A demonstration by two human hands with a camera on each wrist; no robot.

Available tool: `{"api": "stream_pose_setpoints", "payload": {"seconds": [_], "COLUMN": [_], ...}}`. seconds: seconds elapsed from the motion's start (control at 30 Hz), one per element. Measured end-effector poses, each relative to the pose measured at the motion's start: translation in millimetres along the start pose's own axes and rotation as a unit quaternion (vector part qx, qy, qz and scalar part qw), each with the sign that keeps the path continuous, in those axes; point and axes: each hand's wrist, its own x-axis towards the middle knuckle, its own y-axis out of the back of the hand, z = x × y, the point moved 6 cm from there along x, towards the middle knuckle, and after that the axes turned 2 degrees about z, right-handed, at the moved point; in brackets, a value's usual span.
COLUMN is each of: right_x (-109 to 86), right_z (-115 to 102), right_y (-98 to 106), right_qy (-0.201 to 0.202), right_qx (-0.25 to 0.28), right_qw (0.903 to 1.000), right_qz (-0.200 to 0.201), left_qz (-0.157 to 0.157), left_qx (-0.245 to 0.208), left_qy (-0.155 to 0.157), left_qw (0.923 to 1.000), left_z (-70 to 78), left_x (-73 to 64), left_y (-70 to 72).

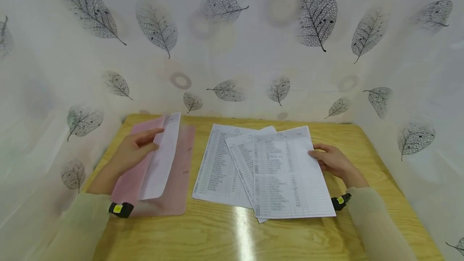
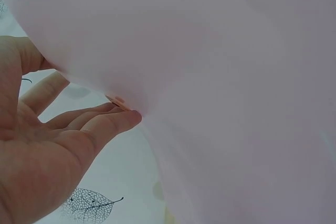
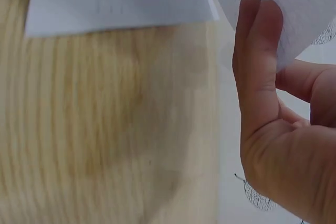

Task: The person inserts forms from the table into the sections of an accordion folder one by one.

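On the left of the table, a translucent pink folder [image 1: 181, 188] lies spread, its raised cover and a white paper [image 1: 164, 164] standing up from it. My left hand [image 1: 134, 150] pinches the edge of the pink cover; in the left wrist view the thumb and fingers [image 2: 113, 124] hold the thin pink plastic, with a small orange piece at the fingertips. My right hand [image 1: 333, 160] pinches the right edge of a printed sheet [image 1: 282, 172] of rows and columns, thumb on top. That sheet overlaps another tilted printed sheet [image 1: 237, 150], and a third printed sheet [image 1: 215, 168] lies beneath it.
The yellow wood-grain table [image 1: 206, 233] ends at a white curtain [image 1: 235, 59] with leaf prints, which hangs behind and along both sides. Each wrist wears a black strap [image 1: 123, 210] with a yellow-green mark.
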Motion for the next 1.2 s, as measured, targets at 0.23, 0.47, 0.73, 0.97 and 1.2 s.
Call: {"api": "stream_pose_setpoints", "payload": {"seconds": [0.23, 0.47, 0.73, 0.97, 1.2], "right_x": [5.7, 11.8, 20.1, 30.7, 38.1], "right_z": [-19.3, -36.6, -49.7, -59.0, -70.2], "right_y": [-17.2, -34.1, -56.4, -82.9, -108.8], "right_qy": [0.017, 0.026, 0.032, 0.028, 0.040], "right_qx": [0.045, 0.062, 0.093, 0.128, 0.143], "right_qw": [0.9988, 0.9976, 0.9949, 0.9909, 0.9883], "right_qz": [-0.010, -0.014, -0.023, -0.031, -0.035], "left_qz": [-0.002, 0.002, 0.000, 0.003, 0.002], "left_qx": [-0.009, -0.013, -0.012, -0.015, -0.015], "left_qy": [-0.001, -0.008, -0.004, -0.001, -0.002], "left_qw": [1.0000, 0.9999, 0.9999, 0.9999, 0.9999], "left_z": [4.0, 6.9, 6.2, 4.5, 3.1], "left_x": [0.1, 1.5, 3.5, 2.7, 0.8], "left_y": [1.0, 3.1, 4.0, 2.8, 0.9]}}
